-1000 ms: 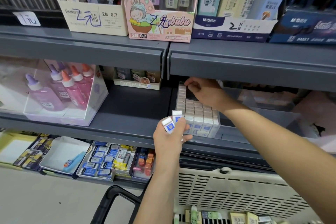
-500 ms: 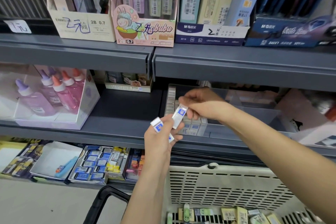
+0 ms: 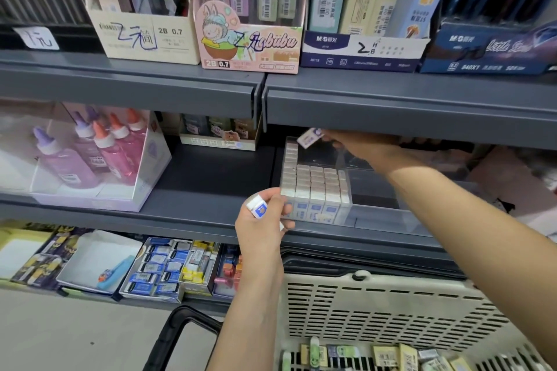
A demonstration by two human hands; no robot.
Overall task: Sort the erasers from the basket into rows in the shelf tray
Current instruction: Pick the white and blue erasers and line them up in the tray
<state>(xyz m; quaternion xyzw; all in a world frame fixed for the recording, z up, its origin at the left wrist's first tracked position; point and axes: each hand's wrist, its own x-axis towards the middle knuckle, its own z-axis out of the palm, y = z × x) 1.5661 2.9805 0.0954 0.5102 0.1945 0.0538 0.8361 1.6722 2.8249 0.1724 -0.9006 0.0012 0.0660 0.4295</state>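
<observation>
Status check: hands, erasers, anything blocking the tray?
Right hand pinches white eraser above the tray, bare back end. Left hand holds spare eraser at tray front. Upper shelf lip close over right hand; tight clearance.

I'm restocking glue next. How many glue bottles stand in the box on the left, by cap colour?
Purple-cap bottles: 3 (one is partly hidden at the back)
Orange-cap bottles: 3
Total: 6
</observation>
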